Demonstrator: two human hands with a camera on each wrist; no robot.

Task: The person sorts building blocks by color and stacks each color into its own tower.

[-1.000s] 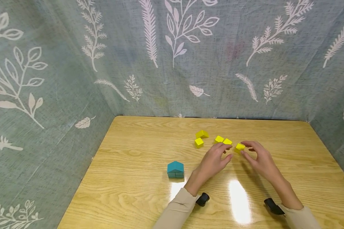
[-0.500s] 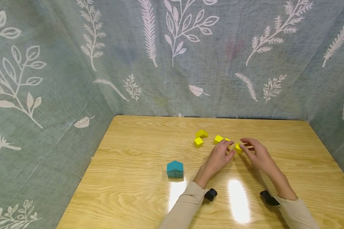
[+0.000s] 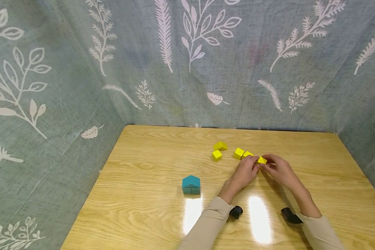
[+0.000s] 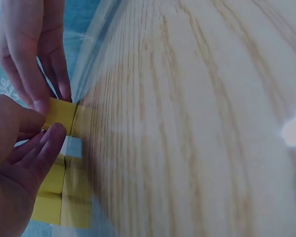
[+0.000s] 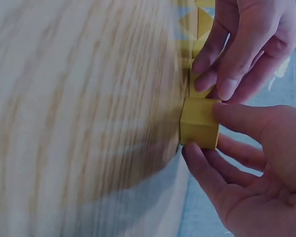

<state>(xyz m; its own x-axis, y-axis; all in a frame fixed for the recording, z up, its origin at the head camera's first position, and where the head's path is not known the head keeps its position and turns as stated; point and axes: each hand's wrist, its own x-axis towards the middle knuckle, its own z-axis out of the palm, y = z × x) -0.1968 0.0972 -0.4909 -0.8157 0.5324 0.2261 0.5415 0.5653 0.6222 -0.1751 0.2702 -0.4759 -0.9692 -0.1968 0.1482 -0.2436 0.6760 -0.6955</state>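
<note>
Yellow block (image 3: 262, 160), beyond and right of the blue block house (image 3: 191, 185), is pinched by the right hand (image 3: 278, 170); left hand (image 3: 244, 172) grasp cannot be told. Crowding hands may knock it askew.

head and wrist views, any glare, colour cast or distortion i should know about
Head view: two white glare patches on the table, one just below the teal blocks, one farther right; left wrist view: bluish cast, glare at the right edge, wood grain curving, likely lens distortion; right wrist view: bluish and dim, grain soft, the yellow block in the right hand fairly clear.
</note>
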